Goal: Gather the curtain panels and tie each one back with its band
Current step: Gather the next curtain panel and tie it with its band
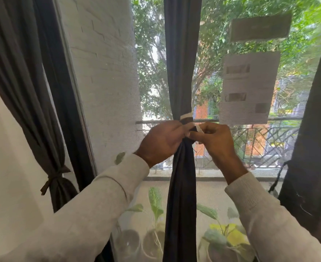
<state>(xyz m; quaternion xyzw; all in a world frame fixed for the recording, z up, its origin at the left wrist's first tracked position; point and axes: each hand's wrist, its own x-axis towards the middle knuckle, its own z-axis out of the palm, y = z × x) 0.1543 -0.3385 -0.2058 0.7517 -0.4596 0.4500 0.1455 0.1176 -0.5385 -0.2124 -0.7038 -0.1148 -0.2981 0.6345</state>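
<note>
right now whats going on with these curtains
A person is tying back the middle curtain panel at the window. Both hands work at its gathered waist: the left hand grips the bunched fabric while the right hand pinches the end of the band wrapped round it. The left curtain panel is already tied with its own band. The right-edge panel hangs loose.

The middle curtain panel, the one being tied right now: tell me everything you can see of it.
The middle curtain panel is dark grey, soft matte cloth, hanging upright before the meshed window. It is gathered into a narrow column, pinched tightest at hand height and widening slightly above and below. A band, dark with a pale end, wraps that waist. The left hand and right hand both grip the band's ends against it. Its bottom runs out of view.
</note>
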